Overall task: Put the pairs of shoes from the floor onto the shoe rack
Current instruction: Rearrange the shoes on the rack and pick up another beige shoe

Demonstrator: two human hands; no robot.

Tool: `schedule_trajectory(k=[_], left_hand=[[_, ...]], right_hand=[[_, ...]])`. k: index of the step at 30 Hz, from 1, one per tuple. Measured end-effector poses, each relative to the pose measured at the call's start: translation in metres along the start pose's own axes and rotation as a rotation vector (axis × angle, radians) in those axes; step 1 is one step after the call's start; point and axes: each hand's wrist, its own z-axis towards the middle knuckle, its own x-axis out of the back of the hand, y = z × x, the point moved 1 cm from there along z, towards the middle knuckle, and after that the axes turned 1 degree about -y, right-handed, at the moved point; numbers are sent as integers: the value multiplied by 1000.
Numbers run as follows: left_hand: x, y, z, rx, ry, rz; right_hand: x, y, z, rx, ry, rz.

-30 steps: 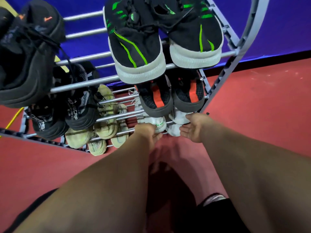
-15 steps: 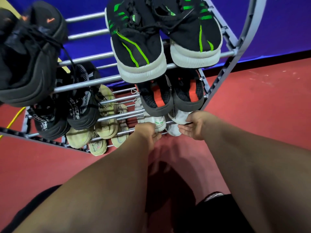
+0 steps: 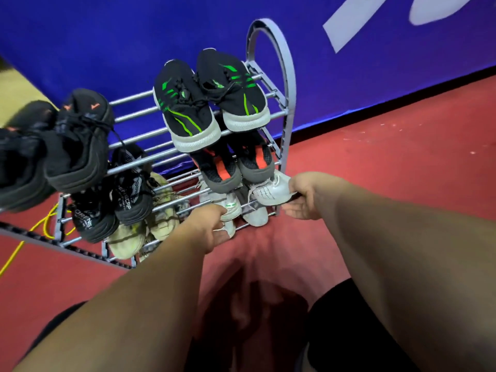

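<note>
Presently, item by item.

- **Right hand** (image 3: 304, 196): thumb on top and fingers (image 3: 291, 209) underneath, clamped on one end of a white shoe (image 3: 271, 190). The shoe is held tilted at the rack's right end, level with the low rungs and not resting flat.
- **Left hand** (image 3: 210, 226): at the toe of a green-marked white shoe (image 3: 230, 208) on the low tier. Whether its fingers close on the shoe or only touch it cannot be told.
- **Another white shoe** (image 3: 255, 217): lies on the bottom rungs between the two hands.
- **Shoe rack** (image 3: 288, 84), grey metal bars:
  - Top tier: a black-and-green pair (image 3: 212, 103) and an all-black pair (image 3: 77, 140).
  - Next tier: a black-and-orange pair (image 3: 233, 167) and a black lettered pair (image 3: 131, 189).
  - Lowest tier, at left: a beige pair (image 3: 134, 234).
- **Red floor** (image 3: 389, 157): no loose shoes in view on it, only a yellow cable (image 3: 16, 253) by the rack's left end.

Judgement: the task looks nearly finished. Seating the held white shoe beside its mate appears to be what remains.
</note>
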Motion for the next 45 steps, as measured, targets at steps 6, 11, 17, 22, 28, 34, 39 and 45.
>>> schedule_trajectory(k=[6,11,17,22,28,34,39,45], left_hand=[[0,4,-27,-44,-40,111],[-3,12,-41,-113,-62,157],[-3,10,-44,-108,-40,231],[-7,9,-62,-91,-113,275],[-10,8,-81,57,-572,318],[-11,-5,-81,112,-745,484],[-19,-14,-71,165,-676,523],[-34,-23,-48,137,-490,355]], right_hand=[[39,9,-49,76,54,-30],[64,9,-77,256,172,-197],[87,10,-111,435,183,-184],[100,13,-122,476,178,-75],[97,14,-105,363,204,71],[78,23,-65,177,139,87],[48,35,-38,92,80,-314],[16,50,-32,-149,-230,-544]])
